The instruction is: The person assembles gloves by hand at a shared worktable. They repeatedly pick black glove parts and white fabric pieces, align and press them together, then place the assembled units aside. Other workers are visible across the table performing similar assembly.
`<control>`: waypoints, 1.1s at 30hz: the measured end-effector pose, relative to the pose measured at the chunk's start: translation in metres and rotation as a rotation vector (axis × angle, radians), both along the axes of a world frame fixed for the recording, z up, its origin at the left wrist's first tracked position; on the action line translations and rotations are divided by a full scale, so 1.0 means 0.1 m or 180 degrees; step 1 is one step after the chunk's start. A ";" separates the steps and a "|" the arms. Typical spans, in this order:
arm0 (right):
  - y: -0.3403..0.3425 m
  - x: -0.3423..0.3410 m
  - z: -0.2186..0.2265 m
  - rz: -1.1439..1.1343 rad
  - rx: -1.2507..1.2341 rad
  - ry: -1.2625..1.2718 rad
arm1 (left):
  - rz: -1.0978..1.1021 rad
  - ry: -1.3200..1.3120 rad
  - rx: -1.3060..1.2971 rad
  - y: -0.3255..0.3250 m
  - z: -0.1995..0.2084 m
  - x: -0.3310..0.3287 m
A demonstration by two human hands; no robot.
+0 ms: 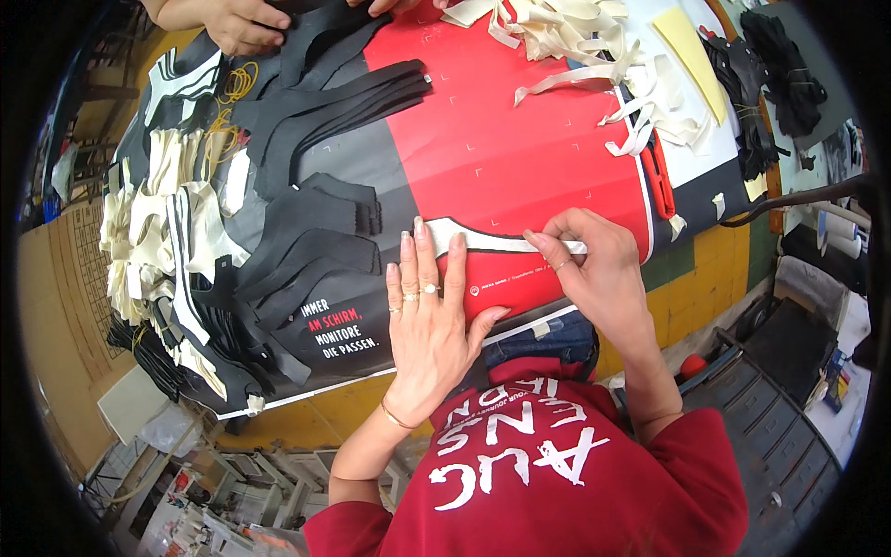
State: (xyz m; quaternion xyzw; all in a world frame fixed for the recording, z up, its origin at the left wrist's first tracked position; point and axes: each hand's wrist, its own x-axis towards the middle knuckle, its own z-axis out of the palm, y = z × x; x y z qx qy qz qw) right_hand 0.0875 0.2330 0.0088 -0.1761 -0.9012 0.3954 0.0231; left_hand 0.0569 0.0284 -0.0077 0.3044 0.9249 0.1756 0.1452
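A white cut fabric piece with dark edging lies on the red part of the printed table mat. It is broad at its left end and narrows to a thin strip on the right. My left hand rests flat with fingers apart, its fingertips on the broad end. Thumb and fingers of my right hand pinch the narrow end, whose tip shows just past them. Left of my left hand, dark grey cut fabric pieces lie in overlapping stacks.
Cream fabric pieces and yellow rubber bands lie at the far left. Cream strips are heaped at the back. A red-handled tool sits on the right. Another person's hand touches dark fabric at the back left.
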 end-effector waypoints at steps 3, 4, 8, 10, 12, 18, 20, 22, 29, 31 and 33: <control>0.02 -0.01 0.00 0.0017 0.0012 -0.0122 | -0.0087 0.0092 -0.0098 0.02 0.00 0.01; 0.02 -0.01 0.01 0.0033 -0.0001 -0.0150 | -0.0119 0.0125 -0.0135 0.03 0.00 0.01; 0.03 -0.03 0.02 0.0005 0.0001 -0.0262 | -0.0151 0.0149 -0.0208 0.05 0.02 0.01; 0.03 -0.04 0.02 -0.0071 -0.0054 -0.0390 | -0.0217 0.0220 -0.0354 0.06 0.04 0.02; 0.02 -0.05 0.02 -0.0090 -0.0037 -0.0393 | -0.0208 0.0191 -0.0367 0.07 0.05 0.02; -0.02 -0.01 -0.02 0.0005 0.0529 -0.0208 | -0.0152 0.0253 -0.0500 0.08 0.08 0.03; -0.05 0.00 -0.06 0.0029 0.0704 -0.0043 | -0.0095 0.0312 -0.0442 0.11 0.08 0.10; -0.07 0.02 -0.09 0.0036 0.0860 0.0075 | -0.0087 0.0430 -0.0266 0.18 0.06 0.18; 0.05 0.14 0.01 -0.0634 -0.0611 0.0105 | -0.0610 0.0164 0.0031 0.33 -0.14 0.20; 0.13 0.16 0.02 -0.0666 -0.0659 0.0162 | -0.0607 0.0144 0.0063 0.33 -0.15 0.20; 0.18 0.17 0.01 -0.0656 -0.0644 0.0178 | -0.0575 0.0142 0.0091 0.33 -0.16 0.21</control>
